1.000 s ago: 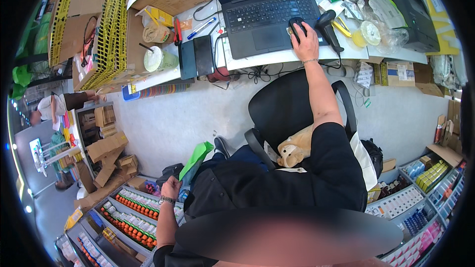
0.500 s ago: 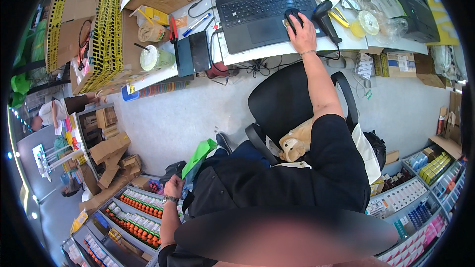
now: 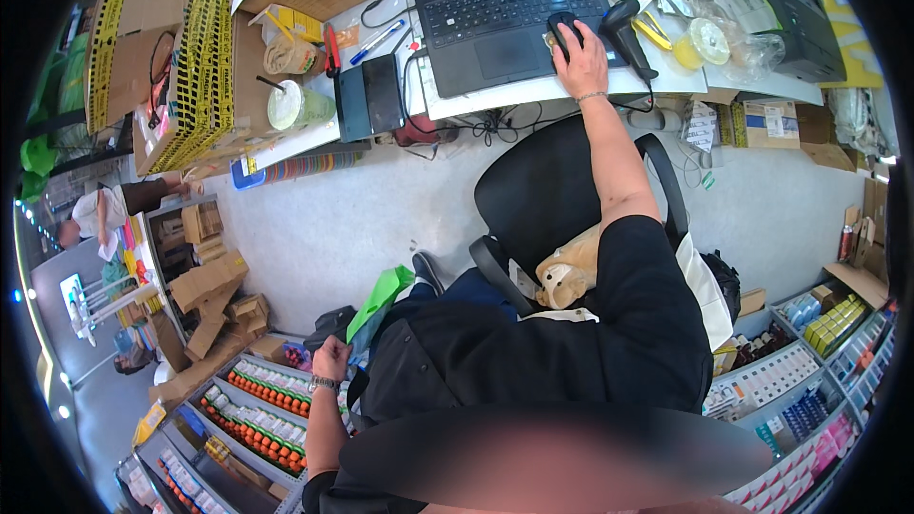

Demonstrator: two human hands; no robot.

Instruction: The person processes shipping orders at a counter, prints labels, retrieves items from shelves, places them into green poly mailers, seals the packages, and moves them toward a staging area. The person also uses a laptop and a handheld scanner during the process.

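Observation:
My right hand (image 3: 582, 65) rests over a black computer mouse (image 3: 566, 30), which sits on the right side of the open laptop (image 3: 505, 55). The fingers curve over the mouse. A black handheld barcode scanner (image 3: 625, 36) lies just right of that hand, its cable trailing off the desk edge. Low at my left side, my left hand (image 3: 331, 359) is closed at the edge of a bright green bag (image 3: 379, 303); the fingertips are partly hidden. A watch is on that wrist.
A black office chair (image 3: 533, 190) with a tan plush toy (image 3: 567, 276) stands before me. Left on the desk are a lidded drink cup (image 3: 297, 107), a phone (image 3: 385, 93) and pens. Stocked shelves (image 3: 257, 409) flank me, and taped cartons (image 3: 205, 57) stand left. Two people are far left.
Hardly anything differs. My right hand stays on the mouse, and my left hand stays by the green bag with only a slight shift. The whole view has moved very little.

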